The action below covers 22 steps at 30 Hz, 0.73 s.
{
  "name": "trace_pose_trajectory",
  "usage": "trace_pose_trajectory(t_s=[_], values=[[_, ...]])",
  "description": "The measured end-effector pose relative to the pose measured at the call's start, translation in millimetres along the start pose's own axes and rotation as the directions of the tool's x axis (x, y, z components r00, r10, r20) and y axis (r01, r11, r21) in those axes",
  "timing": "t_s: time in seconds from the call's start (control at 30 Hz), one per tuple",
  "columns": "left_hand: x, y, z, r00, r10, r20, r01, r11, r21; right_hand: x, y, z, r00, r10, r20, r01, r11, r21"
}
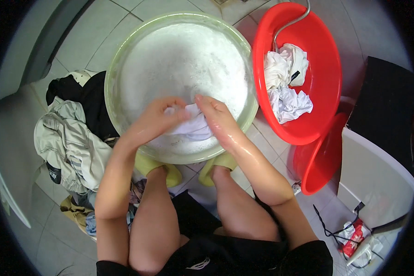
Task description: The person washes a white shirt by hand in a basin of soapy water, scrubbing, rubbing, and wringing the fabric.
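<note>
A wide pale green basin [111, 87] full of white suds [188, 55] stands on the floor before me. Over its near side I hold a wet white cloth [195, 126], bunched up; what kind of garment it is does not show. My left hand [163, 112], a little smeared by motion, is closed on the cloth's left part. My right hand [215, 112] grips its upper right edge, with wet skin and foam along the wrist. The cloth's lower part hangs into the suds near the rim.
To the right, a red basin [324, 92] holds white clothes [287, 103] and a metal shower hose [293, 22]. Another red tub [324, 158] leans below it. Left lies a pile of clothes [73, 142]. A black cable [326, 227] and a red-and-white packet [354, 237] lie lower right.
</note>
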<state>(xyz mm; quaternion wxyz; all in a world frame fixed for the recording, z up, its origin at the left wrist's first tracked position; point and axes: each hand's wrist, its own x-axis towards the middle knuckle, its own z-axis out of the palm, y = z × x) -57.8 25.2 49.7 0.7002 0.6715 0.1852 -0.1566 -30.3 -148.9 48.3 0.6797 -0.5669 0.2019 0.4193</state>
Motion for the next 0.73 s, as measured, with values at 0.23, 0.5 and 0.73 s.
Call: trace_pose_trajectory(t_s=[0.23,0.5,0.73], values=[[-18,21,-32,0.898,-0.062,0.436,0.008,0.992,0.123,-13,-23,-15,0.921,-0.152,0.359,0.361,0.681,-0.638],[-2,-4,-54,0.979,-0.119,0.168,0.156,0.961,-0.229,-14,-46,-46,0.891,-0.203,0.406,0.433,0.646,-0.629],[27,-23,-12,0.961,0.152,-0.231,-0.057,0.926,0.373,31,-12,-39,0.889,-0.457,0.000,0.368,0.715,-0.595]])
